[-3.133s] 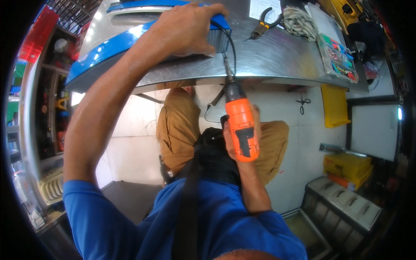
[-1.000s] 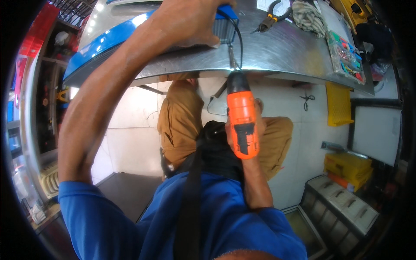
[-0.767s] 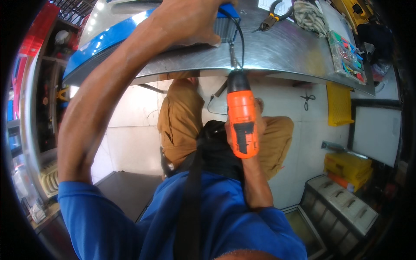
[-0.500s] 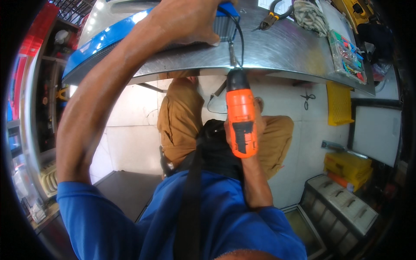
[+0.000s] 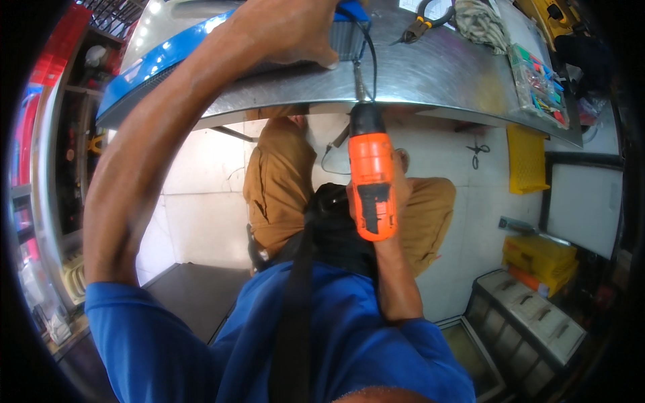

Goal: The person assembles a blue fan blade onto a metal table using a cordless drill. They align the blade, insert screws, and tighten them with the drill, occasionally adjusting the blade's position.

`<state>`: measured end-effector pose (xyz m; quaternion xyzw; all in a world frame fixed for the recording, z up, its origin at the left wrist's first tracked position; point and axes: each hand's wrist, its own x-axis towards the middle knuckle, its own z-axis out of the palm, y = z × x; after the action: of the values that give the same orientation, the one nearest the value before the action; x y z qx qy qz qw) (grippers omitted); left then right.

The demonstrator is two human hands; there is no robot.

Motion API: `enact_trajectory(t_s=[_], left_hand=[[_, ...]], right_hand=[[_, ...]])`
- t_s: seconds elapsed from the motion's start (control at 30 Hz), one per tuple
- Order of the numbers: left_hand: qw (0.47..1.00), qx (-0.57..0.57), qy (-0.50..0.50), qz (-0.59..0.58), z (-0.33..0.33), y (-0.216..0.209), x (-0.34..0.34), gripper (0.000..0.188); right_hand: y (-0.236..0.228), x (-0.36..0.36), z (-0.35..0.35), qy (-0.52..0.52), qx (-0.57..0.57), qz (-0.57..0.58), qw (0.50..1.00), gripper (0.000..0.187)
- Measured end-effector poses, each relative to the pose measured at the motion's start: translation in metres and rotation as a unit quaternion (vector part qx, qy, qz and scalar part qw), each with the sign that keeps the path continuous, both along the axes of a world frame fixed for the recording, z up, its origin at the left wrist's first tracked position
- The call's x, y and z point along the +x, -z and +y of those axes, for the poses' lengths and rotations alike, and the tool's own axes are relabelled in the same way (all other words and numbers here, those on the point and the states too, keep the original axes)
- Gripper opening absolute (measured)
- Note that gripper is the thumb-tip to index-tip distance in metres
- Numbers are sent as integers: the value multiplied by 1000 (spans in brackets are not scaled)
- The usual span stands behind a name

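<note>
My right hand (image 5: pixel 403 191) is wrapped round the grip of an orange and black cordless drill (image 5: pixel 371 161), mostly hidden beneath the drill's body. From its black chuck a long bit (image 5: pixel 359 80) points away from me over the front edge of the metal worktop. The bit's tip meets or nearly meets the near end of a blue device (image 5: pixel 161 56) with a ribbed grey side; contact is hard to judge. My left hand (image 5: pixel 299 37) clasps that device from above, its thumb pressed near the ribbed end. Its other fingers are partly cut off by the picture's upper edge. A black cable (image 5: pixel 373 64) loops beside the bit.
On the steel worktop (image 5: pixel 443 84) lie pliers (image 5: pixel 420 27), a crumpled cloth (image 5: pixel 480 25) and a clear case of small coloured parts (image 5: pixel 539 87). Scissors (image 5: pixel 478 156) and a corded tool (image 5: pixel 339 141) are lower down. Yellow bins (image 5: pixel 537 260) and a drawer cabinet (image 5: pixel 531 309) stand at right.
The drill has shifted very slightly forward and left, with its bit still toward the device's end. My left hand keeps its hold on the device.
</note>
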<state>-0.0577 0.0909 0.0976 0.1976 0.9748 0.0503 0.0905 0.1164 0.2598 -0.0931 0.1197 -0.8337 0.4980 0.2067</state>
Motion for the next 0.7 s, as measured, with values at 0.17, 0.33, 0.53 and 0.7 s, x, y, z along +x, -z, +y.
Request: enact_trajectory(t_s=[0.17,0.33,0.53,0.7], left_hand=[[1000,11,8,-8,-1,0,-1,66],[1000,5,6,-5,0,-1,-1,66],[1000,9,20,4,-3,-1,2,67],[1000,7,23,10,-1,-1,0,67]], right_hand=[[-8,-2,0,1,3,-3,1000,71],[-6,-3,0,8,19,11,1000,70],[-3,-3,-2,24,-34,-5,999,44],[-4,-2,2,-3,-16,-16,1000,64]])
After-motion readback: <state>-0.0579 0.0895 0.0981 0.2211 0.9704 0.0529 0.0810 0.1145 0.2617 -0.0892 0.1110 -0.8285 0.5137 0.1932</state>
